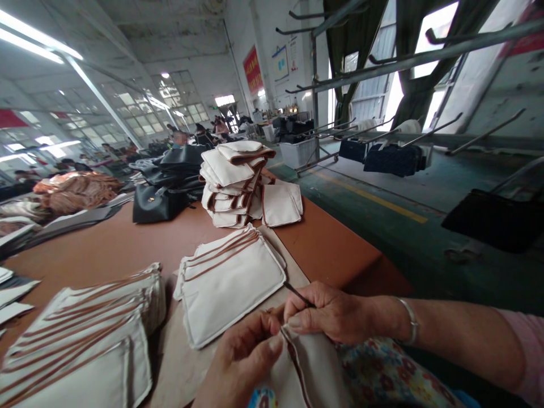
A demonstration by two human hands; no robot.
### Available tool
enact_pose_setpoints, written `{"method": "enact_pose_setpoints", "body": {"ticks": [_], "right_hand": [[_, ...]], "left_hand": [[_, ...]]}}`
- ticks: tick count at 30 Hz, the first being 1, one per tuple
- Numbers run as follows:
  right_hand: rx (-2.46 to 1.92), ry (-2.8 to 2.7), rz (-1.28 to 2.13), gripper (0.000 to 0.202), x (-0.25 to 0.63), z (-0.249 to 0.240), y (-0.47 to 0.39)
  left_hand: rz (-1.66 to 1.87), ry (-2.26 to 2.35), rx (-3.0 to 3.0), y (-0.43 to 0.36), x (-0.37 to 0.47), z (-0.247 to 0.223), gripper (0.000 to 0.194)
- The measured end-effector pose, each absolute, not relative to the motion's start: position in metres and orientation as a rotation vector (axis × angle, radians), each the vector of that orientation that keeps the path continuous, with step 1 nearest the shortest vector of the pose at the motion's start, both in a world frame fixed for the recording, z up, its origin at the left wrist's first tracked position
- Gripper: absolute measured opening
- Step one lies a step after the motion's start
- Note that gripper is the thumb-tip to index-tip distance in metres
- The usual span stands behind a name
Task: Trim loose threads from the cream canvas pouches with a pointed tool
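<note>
Low in front of me, a cream pouch-like bag piece (317, 362) with a brown inner edge lies across my lap. My left hand (249, 354) is closed, its thumb and fingers pinching the piece's upper edge. Right beside it, my right hand (327, 311) is closed around a thin dark stick-like tool (297, 293) that points up and left. The right thumb presses at the same edge of the cream piece. What kind of tool this is, I cannot tell. Just beyond my hands lies a small stack of cream pieces (233, 289) with brown edging.
On the brown table (335, 238), overlapping cream pieces (85, 340) spread at left. A taller cream pile (233, 181) and black bags (165, 192) stand farther back. Metal rack arms (408, 62) with dark bags (393, 158) rise at right. Other people sit in the distance.
</note>
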State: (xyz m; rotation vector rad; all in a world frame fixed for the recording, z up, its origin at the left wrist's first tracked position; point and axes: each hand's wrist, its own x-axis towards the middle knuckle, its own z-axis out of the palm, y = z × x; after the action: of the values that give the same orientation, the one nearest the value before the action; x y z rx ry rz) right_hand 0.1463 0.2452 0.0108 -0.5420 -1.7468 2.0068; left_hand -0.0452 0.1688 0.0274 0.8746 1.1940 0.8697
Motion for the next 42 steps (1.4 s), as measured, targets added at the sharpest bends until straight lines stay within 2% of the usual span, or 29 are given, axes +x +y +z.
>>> {"method": "enact_pose_setpoints", "body": {"ticks": [8, 17, 23, 31, 37, 42], "right_hand": [[-0.606, -1.889, 1.862, 0.019, 0.146, 0.010, 0.245], [-0.702, -2.020, 1.742, 0.031, 0.146, 0.012, 0.246], [-0.857, -2.094, 1.595, 0.007, 0.139, 0.012, 0.246], [-0.855, -2.084, 1.545, 0.008, 0.138, 0.010, 0.244], [-0.833, -2.087, 1.498, 0.004, 0.141, 0.010, 0.241], [-0.735, -2.066, 1.543, 0.020, 0.144, 0.006, 0.241]], "left_hand": [[0.815, 1.297, 1.009, 0.170, -0.042, 0.023, 0.032], [0.816, 1.394, 1.100, 0.170, -0.035, 0.028, 0.022], [0.747, 1.480, 1.178, 0.173, -0.033, 0.031, 0.025], [0.802, 1.395, 1.131, 0.174, -0.035, 0.026, 0.024], [0.720, 1.506, 1.282, 0.173, -0.031, 0.028, 0.024], [0.675, 1.535, 1.313, 0.172, -0.026, 0.032, 0.017]]}}
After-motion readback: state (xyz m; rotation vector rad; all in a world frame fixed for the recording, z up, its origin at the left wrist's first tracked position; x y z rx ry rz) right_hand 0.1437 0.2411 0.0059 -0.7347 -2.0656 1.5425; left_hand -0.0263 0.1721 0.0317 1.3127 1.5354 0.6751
